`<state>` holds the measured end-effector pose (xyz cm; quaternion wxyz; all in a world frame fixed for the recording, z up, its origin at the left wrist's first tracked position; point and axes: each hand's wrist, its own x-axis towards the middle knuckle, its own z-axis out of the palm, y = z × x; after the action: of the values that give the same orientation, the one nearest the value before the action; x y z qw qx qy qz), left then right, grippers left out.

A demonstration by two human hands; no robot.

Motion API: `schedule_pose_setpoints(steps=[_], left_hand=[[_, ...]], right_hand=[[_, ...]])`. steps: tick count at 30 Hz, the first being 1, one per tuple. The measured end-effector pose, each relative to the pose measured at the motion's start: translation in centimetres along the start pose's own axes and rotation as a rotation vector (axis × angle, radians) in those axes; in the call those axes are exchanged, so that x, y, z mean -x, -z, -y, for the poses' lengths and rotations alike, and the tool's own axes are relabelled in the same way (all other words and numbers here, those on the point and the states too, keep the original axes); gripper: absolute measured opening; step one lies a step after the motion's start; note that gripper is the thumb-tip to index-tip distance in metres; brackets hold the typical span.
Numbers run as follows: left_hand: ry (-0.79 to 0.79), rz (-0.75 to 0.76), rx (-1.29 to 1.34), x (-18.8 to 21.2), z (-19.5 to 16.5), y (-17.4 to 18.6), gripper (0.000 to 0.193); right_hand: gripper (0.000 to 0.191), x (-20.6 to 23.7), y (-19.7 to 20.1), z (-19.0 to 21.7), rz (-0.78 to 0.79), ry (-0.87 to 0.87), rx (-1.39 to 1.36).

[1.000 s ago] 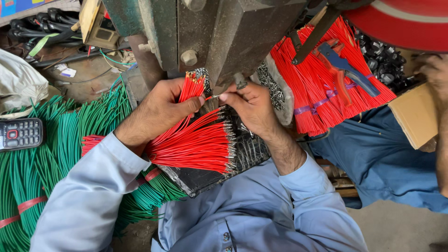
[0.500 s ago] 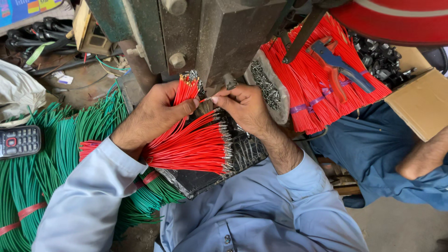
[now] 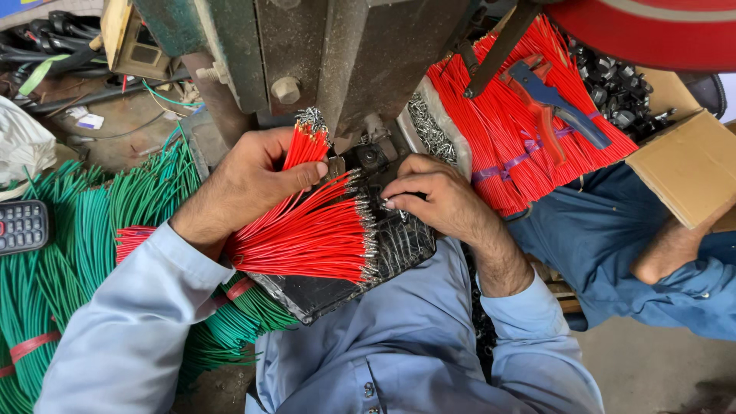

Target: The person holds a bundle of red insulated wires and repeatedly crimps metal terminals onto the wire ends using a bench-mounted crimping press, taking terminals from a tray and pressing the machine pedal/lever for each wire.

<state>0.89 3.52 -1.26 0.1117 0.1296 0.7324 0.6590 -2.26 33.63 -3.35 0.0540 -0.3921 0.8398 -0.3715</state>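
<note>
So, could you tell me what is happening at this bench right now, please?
A person in a light blue shirt sits at a green metal press. The left hand holds a small bunch of red wires up towards it, tips near the machine. The right hand rests fingertips down on a black tray, where a fan of red wires with metal ends lies. Green wire bundles sit at the left.

Green wire bundles (image 3: 84, 253), blue-handled pliers (image 3: 556, 100), cardboard box (image 3: 690, 165), keypad phone (image 3: 21, 226), white bag (image 3: 19, 146).
</note>
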Motion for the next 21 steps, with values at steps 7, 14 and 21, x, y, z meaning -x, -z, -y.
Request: schedule_pose_setpoints(steps=[7,14,21], left_hand=[[0.016,-0.001,0.057,0.0,-0.2,-0.1,0.018],[0.017,-0.026,0.021,-0.2,0.2,0.1,0.014],[0.006,-0.043,-0.075,-0.4,0.2,0.2,0.015]], right_hand=[[0.010,0.6,-1.7,-1.7,-0.188,-0.269,-0.375],[0.012,-2.3,-4.2,-1.8,-0.350,-0.196,-0.603],[0.009,-4.8,-5.3,-1.1,-0.360,-0.056,-0.568]])
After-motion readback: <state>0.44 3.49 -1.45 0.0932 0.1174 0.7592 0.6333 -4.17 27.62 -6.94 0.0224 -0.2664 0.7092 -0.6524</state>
